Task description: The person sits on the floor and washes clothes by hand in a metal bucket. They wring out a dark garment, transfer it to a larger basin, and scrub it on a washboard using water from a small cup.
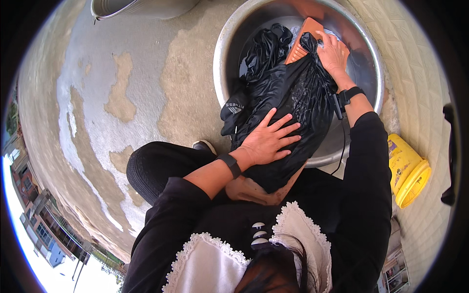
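Note:
A wet black garment (288,93) lies draped over an orange-brown washboard (297,50), which slants out of a large metal basin (222,63) toward my lap. The board's ridges show near its far end, and its near end pokes out below the cloth. My left hand (266,141) rests flat on the lower part of the garment, fingers spread. At the far end of the board, my right hand (333,54) is closed on a bunched part of the garment; its thumb is mostly hidden. More black cloth hangs over the basin's left rim.
Beside my right arm, a yellow bucket (406,168) lies tilted near the pale tiled wall (420,73). Another metal tub (146,9) stands at the far left. The concrete floor (190,73) has wet patches. My knee (156,168) is close to the basin.

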Available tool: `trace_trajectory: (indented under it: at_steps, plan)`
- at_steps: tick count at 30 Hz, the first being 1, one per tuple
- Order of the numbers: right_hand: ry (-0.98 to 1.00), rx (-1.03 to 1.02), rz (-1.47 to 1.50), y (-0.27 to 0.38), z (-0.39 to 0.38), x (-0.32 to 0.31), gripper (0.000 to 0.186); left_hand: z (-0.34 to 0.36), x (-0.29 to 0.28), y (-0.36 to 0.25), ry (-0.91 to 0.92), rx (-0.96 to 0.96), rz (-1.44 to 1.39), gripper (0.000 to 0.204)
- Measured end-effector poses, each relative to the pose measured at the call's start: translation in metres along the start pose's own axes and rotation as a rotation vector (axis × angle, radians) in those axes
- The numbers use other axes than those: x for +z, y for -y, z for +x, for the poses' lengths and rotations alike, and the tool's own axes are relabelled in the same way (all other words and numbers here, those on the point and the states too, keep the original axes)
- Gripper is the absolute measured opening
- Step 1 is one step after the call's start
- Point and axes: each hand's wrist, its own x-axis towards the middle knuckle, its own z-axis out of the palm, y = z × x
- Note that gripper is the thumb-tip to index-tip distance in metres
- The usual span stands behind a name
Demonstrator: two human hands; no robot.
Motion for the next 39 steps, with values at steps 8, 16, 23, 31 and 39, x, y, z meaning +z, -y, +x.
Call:
trace_trajectory:
  at_steps: [8, 16, 23, 31, 39]
  plan:
    - [0.213, -0.707, 0.234, 0.089, -0.205, -0.101, 0.022, 0.005, -0.003, 0.001, -0.072, -0.23, 0.04, 0.098]
    - [-0.046, -0.189, 0.047, 0.034, -0.061, -0.049, 0.01, 0.007, -0.005, 0.0, -0.045, -0.253, 0.099, 0.101]
    - [0.373, -0.896, 0.257, 0.071, -0.177, -0.08, 0.021, 0.01, -0.007, -0.003, 0.209, -0.292, 0.183, 0.097]
    - [-0.035, -0.172, -0.032, 0.078, -0.096, -0.063, 0.019, 0.011, -0.007, -0.002, 0.026, -0.286, 0.097, 0.091]
    - [0.215, 0.145, -0.253, 0.047, -0.064, -0.055, 0.024, 0.007, -0.004, 0.0, -0.028, -0.262, 0.081, 0.09]
